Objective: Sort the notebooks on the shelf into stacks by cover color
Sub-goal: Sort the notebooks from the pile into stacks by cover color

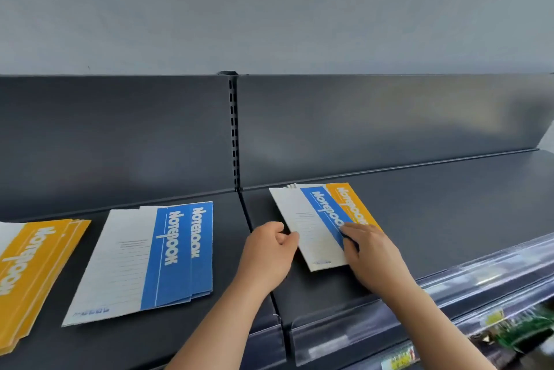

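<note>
Blue notebook (311, 228): left hand (269, 252) pinches its edge, right hand (371, 255) presses its cover; friction may drag the orange notebook (350, 205) underneath along.

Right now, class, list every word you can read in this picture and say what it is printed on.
"NOTEBOOK": twice, on the blue stack.
"NOTEBOOK": top blue notebook, right pile.
"NOTEBOOK": yellow notebook beneath it, last letters partly covered.
"NOTEBO...": yellow stack, cut off by the frame.
Unreadable: small print on covers; blurred shelf-edge labels.
</note>
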A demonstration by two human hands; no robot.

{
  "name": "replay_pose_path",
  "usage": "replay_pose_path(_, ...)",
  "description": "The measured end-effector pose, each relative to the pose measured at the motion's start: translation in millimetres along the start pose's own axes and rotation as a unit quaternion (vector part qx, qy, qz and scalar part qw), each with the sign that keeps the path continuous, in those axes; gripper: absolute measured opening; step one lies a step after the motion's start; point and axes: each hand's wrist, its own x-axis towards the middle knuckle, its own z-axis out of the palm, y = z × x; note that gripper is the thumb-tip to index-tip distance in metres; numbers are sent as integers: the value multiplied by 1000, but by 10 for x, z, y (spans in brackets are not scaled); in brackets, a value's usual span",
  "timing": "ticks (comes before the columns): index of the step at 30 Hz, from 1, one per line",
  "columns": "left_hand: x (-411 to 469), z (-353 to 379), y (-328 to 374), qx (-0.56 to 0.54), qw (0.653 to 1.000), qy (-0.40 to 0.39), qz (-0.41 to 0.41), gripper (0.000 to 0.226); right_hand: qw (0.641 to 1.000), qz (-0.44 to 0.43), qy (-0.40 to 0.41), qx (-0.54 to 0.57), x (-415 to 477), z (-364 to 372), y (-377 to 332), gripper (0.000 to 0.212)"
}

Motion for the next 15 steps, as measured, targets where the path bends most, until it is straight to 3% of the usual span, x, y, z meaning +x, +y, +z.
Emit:
replay_pose_path(3,87,132,41,-52,997,40,-36,10,997,-70,-23,33,-1,-38,25,29)
replay_pose_path(8,127,259,74,-121,983,104,-93,13,999,3,43,33,103,12,292,25)
replay_pose_path(15,139,384,130,-152,975,126,-106,29,995,-35,-14,89,71,-32,309,36)
